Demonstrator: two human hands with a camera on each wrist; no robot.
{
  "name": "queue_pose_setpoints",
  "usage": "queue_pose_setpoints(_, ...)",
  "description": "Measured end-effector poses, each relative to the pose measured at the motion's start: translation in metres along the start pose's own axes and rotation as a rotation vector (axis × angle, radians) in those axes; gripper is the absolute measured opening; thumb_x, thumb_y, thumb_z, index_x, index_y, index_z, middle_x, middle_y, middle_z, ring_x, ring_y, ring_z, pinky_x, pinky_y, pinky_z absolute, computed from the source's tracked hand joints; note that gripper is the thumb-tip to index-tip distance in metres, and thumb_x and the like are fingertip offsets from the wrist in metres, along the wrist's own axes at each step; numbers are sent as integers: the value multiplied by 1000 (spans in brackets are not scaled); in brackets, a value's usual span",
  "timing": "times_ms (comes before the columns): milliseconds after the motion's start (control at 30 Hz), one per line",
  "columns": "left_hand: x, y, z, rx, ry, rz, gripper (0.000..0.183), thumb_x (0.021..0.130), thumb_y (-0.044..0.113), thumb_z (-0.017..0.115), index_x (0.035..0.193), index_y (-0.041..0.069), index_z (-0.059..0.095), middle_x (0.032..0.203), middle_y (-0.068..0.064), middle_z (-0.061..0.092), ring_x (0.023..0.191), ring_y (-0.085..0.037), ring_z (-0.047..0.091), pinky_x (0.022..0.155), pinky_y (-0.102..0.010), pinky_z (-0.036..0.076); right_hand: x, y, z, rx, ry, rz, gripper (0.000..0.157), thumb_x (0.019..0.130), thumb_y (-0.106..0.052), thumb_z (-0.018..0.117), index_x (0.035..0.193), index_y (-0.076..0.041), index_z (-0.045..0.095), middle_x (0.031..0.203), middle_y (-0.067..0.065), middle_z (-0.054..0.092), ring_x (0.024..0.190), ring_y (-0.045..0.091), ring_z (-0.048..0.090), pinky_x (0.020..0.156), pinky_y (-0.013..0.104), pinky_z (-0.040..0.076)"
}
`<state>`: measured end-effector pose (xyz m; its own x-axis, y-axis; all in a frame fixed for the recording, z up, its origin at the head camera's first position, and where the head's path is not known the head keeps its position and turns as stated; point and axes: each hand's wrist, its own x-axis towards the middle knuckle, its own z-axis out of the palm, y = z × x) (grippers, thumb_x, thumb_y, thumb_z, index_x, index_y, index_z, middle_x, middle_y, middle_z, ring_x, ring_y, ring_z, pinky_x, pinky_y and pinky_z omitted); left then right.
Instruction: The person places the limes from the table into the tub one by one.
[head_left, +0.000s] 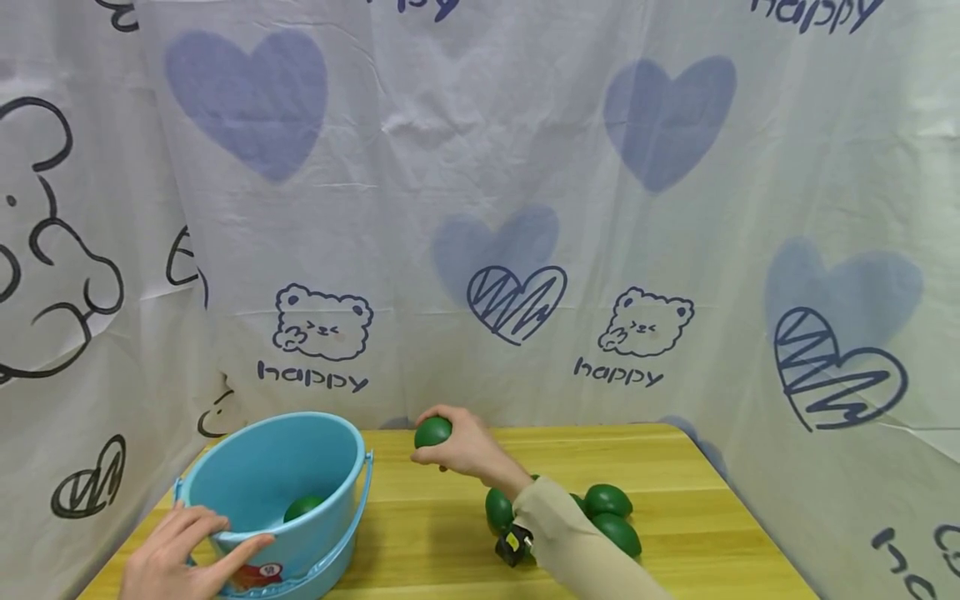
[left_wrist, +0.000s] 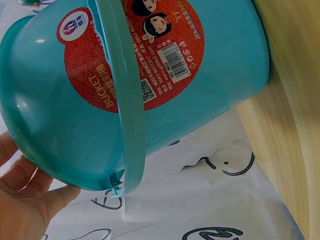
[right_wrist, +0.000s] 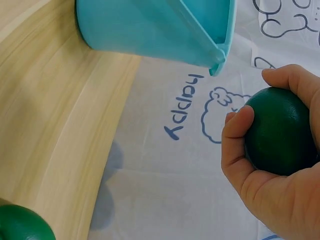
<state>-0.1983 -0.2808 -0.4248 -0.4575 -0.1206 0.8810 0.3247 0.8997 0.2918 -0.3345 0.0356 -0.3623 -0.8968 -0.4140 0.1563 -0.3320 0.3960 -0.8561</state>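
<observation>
Where the frame of the head view is nearest to us, at the lower left, we see the left hand (head_left: pixel 176 550), which is half open and holds the rim of a blue bucket (head_left: pixel 318 537) with bent fingers and thumb. Inside this bucket we find one green fruit (head_left: pixel 302 507), partly hidden by the front wall. The handle (head_left: pixel 362 500) hangs down at the side, and in the left wrist view we can read a red label (left_wrist: pixel 172 65) on the bucket.

From the lower right enters a beige sleeve (head_left: pixel 581 533), and beside it, at the wrist, we notice a small black box (head_left: pixel 513 544). Around the sleeve, right of the centre, several loose fruits (head_left: pixel 617 533) lie close together on the table (head_left: pixel 420 517); the arm covers some of them, so we cannot tell their number.

Farther, near the middle of the frame, the right hand (head_left: pixel 468 446) is closed around the held fruit (head_left: pixel 432 432), raised above the table and apart from the bucket, which is to its left.

Behind the table, we see a pale cloth (head_left: pixel 405 208) with hearts, bears and the word "happy".
</observation>
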Motion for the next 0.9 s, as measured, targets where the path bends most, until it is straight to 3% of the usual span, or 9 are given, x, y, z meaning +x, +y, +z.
queue_pose_setpoints(233, -1, -1, 0, 10, -11, 15, 53, 32, 38, 98, 67, 18, 64, 70, 6, 59, 68, 8, 42, 61, -4, 37, 1, -13, 8, 49, -21, 1, 42, 78, -24, 82, 116, -17, 64, 105, 6, 61, 75, 18, 61, 59, 29, 55)
queue_pose_setpoints(500, 0, -7, 5, -42, 42, 93, 52, 36, 37, 98, 68, 11, 66, 69, 1, 61, 74, 11, 41, 70, -2, 39, 5, -27, 18, 75, -52, -15, 40, 79, -22, 80, 115, -15, 63, 105, 6, 60, 74, 17, 60, 58, 26, 55)
queue_pose_setpoints(900, -2, -7, 4, -45, 48, 64, 51, 33, 32, 98, 66, 12, 65, 67, 1, 60, 73, 15, 39, 67, -3, 38, 4, -41, 45, 45, -107, -16, 41, 77, -17, 76, 115, -15, 60, 99, 2, 60, 71, 14, 60, 58, 26, 54)
